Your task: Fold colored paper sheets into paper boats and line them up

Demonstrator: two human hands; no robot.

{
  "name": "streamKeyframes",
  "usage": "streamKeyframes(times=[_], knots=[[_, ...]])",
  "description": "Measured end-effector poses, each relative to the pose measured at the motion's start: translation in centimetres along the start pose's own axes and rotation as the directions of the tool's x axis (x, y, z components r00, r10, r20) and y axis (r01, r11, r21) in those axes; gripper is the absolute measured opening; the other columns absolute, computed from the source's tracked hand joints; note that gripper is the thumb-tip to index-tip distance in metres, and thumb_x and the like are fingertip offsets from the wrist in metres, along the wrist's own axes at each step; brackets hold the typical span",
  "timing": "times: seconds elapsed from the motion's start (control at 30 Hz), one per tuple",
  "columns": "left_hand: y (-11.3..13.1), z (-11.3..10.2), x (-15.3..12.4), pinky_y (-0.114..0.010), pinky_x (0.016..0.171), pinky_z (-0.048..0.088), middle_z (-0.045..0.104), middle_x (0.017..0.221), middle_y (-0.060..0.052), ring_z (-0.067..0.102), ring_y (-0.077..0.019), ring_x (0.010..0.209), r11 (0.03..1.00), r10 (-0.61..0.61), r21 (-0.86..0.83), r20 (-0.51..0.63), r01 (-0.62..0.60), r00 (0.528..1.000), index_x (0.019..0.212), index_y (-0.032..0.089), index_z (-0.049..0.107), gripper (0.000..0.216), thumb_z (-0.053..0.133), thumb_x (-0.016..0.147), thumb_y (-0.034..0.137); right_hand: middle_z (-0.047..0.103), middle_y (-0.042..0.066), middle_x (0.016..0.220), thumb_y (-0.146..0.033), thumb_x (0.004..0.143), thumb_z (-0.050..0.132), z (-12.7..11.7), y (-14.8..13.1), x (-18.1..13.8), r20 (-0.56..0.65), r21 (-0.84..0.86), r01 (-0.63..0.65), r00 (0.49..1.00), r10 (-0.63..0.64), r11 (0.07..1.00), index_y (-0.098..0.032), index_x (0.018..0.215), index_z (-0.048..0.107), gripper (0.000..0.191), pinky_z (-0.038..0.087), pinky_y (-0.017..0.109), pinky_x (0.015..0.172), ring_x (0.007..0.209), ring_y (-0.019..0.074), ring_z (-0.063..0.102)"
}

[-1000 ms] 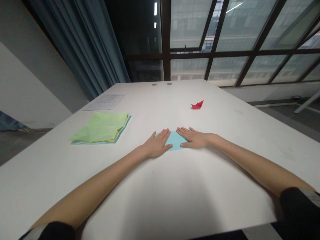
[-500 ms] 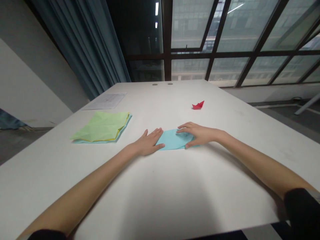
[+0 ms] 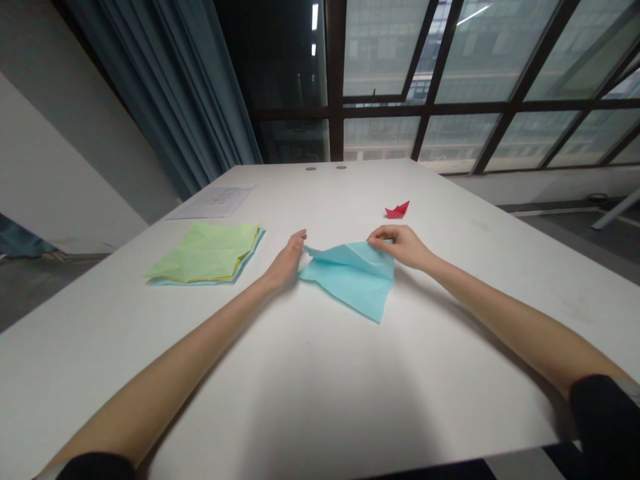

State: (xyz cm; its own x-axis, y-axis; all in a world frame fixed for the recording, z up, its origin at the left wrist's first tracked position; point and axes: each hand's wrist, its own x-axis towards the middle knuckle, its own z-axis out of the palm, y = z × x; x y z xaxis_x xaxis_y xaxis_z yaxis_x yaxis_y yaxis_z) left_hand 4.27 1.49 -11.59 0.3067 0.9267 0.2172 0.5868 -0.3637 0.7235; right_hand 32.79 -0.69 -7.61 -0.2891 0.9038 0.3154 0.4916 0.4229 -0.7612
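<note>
Both hands have risen, opening the cyan paper sheet at mid-table: right hand pinches its far corner; left hand touches the left corner, grip unclear. Unfolding step, apparently; any new crease calls for laying it flat.

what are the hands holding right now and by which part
The light blue paper: the right hand pinches its far right corner, and the left hand grips its left corner.

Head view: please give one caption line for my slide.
Left hand and right hand hold a blue paper sheet by two corners, white table beneath.
</note>
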Motion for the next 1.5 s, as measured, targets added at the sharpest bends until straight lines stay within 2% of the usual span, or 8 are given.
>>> streamKeyframes(times=[0.1,0.23,0.43,0.7,0.97,1.1,1.27,1.5], knots=[[-0.6,0.1,0.2,-0.037,0.105,0.030,0.037,0.141,-0.016,0.037,-0.0229,0.129,0.997,-0.011,0.074,-0.088,0.018,0.996,0.139,0.014,0.025,0.073,0.023,0.086,0.064,0.067,0.006,0.074,-0.042,0.072,0.059,0.2,2.1,0.7,-0.082,0.180,-0.177,0.978,0.194,0.968,-0.015,0.079,0.064,0.028,0.046,0.028,0.061,0.066,0.0164,0.059],[-1.1,0.4,-0.3,-0.044,0.106,0.025,0.035,0.142,-0.019,0.032,-0.0312,0.131,0.915,0.024,0.403,0.022,-0.031,0.999,0.133,0.011,0.038,0.080,0.050,0.074,0.063,0.067,0.007,0.075,-0.037,0.071,0.061,-0.3,4.7,1.2,-0.093,0.197,-0.292,0.945,0.314,0.936,-0.014,0.078,0.063,0.024,0.047,0.028,0.061,0.065,0.0155,0.059],[-1.3,0.3,-0.6,-0.054,0.101,0.026,0.038,0.140,-0.014,0.030,-0.0339,0.131,0.808,-0.020,0.588,0.112,-0.050,0.994,0.121,0.022,0.054,0.058,0.047,0.079,0.061,0.065,0.002,0.068,-0.039,0.062,0.069,-2.3,7.2,1.2,0.179,0.035,-0.256,0.952,0.246,0.966,-0.014,0.089,0.066,0.036,0.047,0.027,0.062,0.063,0.0145,0.059],[-2.1,-0.2,-0.2,-0.051,0.098,0.029,0.050,0.129,-0.013,0.039,-0.0319,0.123,0.818,0.054,0.565,0.112,-0.108,0.992,0.117,0.023,0.059,0.052,0.049,0.079,0.058,0.060,-0.001,0.065,-0.033,0.062,0.065,-3.0,8.1,0.8,0.316,-0.180,-0.147,0.928,0.198,0.973,-0.015,0.092,0.065,0.035,0.043,0.027,0.062,0.059,0.0125,0.054],[-2.3,-0.8,0.5,-0.037,0.095,0.038,0.062,0.111,-0.007,0.054,-0.0246,0.107,0.942,0.046,0.324,0.151,-0.093,0.987,0.102,0.020,0.064,0.039,0.064,0.068,0.039,0.052,-0.002,0.063,-0.030,0.067,0.058,-3.1,8.0,0.6,0.369,-0.195,-0.096,0.915,0.164,0.976,-0.014,0.085,0.064,0.024,0.038,0.026,0.057,0.057,0.0116,0.047],[-1.5,-1.2,0.2,-0.033,0.088,0.041,0.065,0.099,-0.004,0.058,-0.0206,0.096,0.956,0.059,0.271,0.181,-0.107,0.982,0.110,0.022,0.058,0.040,0.059,0.071,0.030,0.058,0.001,0.070,-0.031,0.068,0.057,-3.2,8.0,0.6,0.337,-0.178,-0.089,0.930,0.146,0.980,-0.014,0.085,0.063,0.026,0.041,0.028,0.063,0.064,0.0138,0.051],[-1.3,-1.3,0.0,-0.038,0.091,0.038,0.064,0.093,-0.003,0.057,-0.0197,0.094,0.942,0.097,0.306,0.132,-0.134,0.986,0.114,0.022,0.054,0.043,0.052,0.072,0.022,0.058,0.001,0.068,-0.035,0.066,0.057,-3.9,7.6,0.8,0.292,-0.208,-0.054,0.949,0.115,0.977,-0.014,0.077,0.063,0.024,0.040,0.028,0.064,0.065,0.0143,0.052],[-1.2,-1.3,-0.1,-0.060,0.100,0.019,0.066,0.096,-0.004,0.051,-0.0243,0.105,0.883,0.134,0.432,0.143,-0.184,0.981,0.086,0.022,0.063,0.022,0.046,0.073,0.016,0.063,0.003,0.074,-0.031,0.065,0.056,-4.5,7.1,1.0,0.372,-0.340,0.045,0.924,0.091,0.939,-0.016,0.079,0.065,0.022,0.041,0.028,0.067,0.072,0.0167,0.054]])
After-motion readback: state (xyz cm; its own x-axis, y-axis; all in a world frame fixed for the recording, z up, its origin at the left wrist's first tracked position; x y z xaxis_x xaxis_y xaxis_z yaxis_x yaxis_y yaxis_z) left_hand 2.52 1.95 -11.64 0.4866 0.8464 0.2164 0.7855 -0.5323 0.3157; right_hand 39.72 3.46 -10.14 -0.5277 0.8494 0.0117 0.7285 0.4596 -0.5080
